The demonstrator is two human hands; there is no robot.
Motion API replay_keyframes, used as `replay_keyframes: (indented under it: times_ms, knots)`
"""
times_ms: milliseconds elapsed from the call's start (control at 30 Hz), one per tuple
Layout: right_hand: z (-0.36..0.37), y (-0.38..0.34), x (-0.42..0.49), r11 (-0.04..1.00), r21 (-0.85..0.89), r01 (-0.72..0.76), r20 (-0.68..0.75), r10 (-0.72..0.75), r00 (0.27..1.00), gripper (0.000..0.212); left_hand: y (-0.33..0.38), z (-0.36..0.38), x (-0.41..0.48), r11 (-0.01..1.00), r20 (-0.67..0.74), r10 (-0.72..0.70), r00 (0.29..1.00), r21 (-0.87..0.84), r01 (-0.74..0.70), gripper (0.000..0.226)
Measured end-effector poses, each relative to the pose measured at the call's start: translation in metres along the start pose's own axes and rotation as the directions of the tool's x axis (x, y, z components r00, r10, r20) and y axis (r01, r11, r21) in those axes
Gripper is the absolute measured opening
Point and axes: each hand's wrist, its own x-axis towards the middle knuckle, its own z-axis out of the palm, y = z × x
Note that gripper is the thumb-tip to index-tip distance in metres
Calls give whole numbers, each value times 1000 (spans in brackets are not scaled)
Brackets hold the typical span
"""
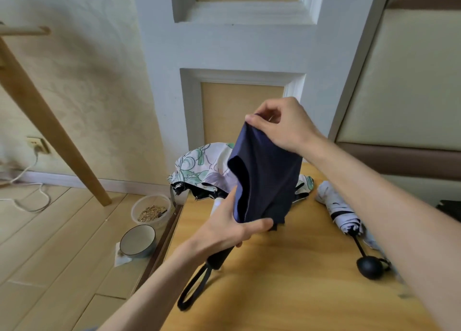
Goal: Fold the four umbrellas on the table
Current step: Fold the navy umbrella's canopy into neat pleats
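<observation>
left hand (225, 227): bare, slim fingers
right hand (282, 126): bare as well, thumbnail looks cut short
left forearm (154, 280): bare from behind the fingers right back to the bottom edge
right forearm (386, 198): same deal, bare running back from the fingers
grey scrap (91, 328): left arm's far end from the fingers, maybe sleeve, can't tell

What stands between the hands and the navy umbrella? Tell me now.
Nothing visible. The left hand grips the navy umbrella near its handle, and the right hand pinches the top of its cloth.
</observation>
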Motion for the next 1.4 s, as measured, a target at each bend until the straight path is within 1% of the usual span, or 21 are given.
replay_keyframes:
  times_ms: [100, 200, 267, 333, 400, 467, 533, 600, 667, 733, 800, 900, 967, 1000, 1067, 1100, 1133, 1167, 1233, 1300, 1400]
  knots:
    - [14, 2, 4, 989, -148, -2, -88, -12, 996, 23, 4, 2, -2, 978, -20, -111, 994, -181, 105, 52]
    - [15, 10, 6, 994, -95, -45, -60, 39, 997, 24, 7, 0, -1, 895, -12, -228, 974, -396, 205, 85]
    - [9, 13, 7, 993, -76, -88, -14, 88, 996, 31, 4, -7, 3, 857, -41, -284, 958, -458, 235, 92]
    - [-7, 14, 2, 985, 5, -172, 97, 171, 980, 35, 3, -11, 5, 839, -35, -325, 945, -472, 271, 91]
    - [-25, 21, -8, 932, 132, -338, 305, 286, 908, 40, 3, -13, 6, 807, -73, -359, 931, -525, 270, 78]
    - [-35, 31, -17, 902, 104, -418, 441, 335, 833, 51, 7, -14, 6, 812, -127, -351, 928, -534, 234, 60]
    - [-34, 36, -25, 885, 109, -452, 451, 361, 816, 51, 11, -14, 1, 906, -148, -228, 962, -394, 154, 34]
    - [-29, 36, -30, 877, 131, -462, 393, 382, 836, 43, 13, -15, -6, 990, -146, -92, 985, -121, 74, 27]
    - [-21, 32, -32, 892, 99, -441, 300, 396, 868, 30, 18, -14, -16, 999, -134, 23, 991, 34, -19, 28]
    - [-13, 32, -34, 896, 89, -434, 191, 413, 891, 27, 20, -17, -18, 996, -149, 61, 987, 75, -50, 24]
    - [-6, 33, -37, 899, 152, -410, 111, 397, 911, 26, 24, -21, -16, 1000, -206, 23, 978, -8, -25, 9]
    - [-1, 30, -40, 891, 237, -386, 31, 390, 920, 22, 21, -25, -12, 985, -197, -128, 972, -143, 101, 43]
    - [2, 31, -40, 905, 232, -357, -37, 375, 926, 28, 14, -23, -10, 987, -310, -111, 944, 75, 141, 67]
    - [4, 31, -40, 917, 217, -335, -72, 358, 931, 34, 10, -22, -9, 951, -443, 2, 897, 277, 135, 76]
    - [6, 31, -40, 936, 172, -306, -130, 330, 935, 41, 9, -20, -14, 814, -579, 436, 689, 580, -27, 74]
    - [7, 29, -41, 940, 154, -305, -148, 327, 933, 44, 10, -17, -15, 736, -529, 608, 592, 655, -170, 67]
    - [9, 28, -42, 941, 138, -308, -161, 328, 931, 47, 10, -11, -17, 661, -438, 702, 561, 694, -285, 62]
    - [11, 25, -42, 941, 123, -315, -179, 333, 926, 50, 9, -4, -18, 615, -345, 730, 590, 709, -345, 65]
    - [15, 20, -44, 938, 116, -326, -229, 344, 911, 54, 6, 11, -17, 613, -237, 650, 722, 725, -314, 92]
    - [19, 17, -44, 932, 151, -330, -272, 360, 892, 53, -1, 19, -14, 633, -260, 586, 767, 738, -233, 105]
    - [19, 13, -44, 922, 184, -341, -282, 382, 880, 52, -5, 13, -7, 706, -340, 509, 791, 690, -158, 102]
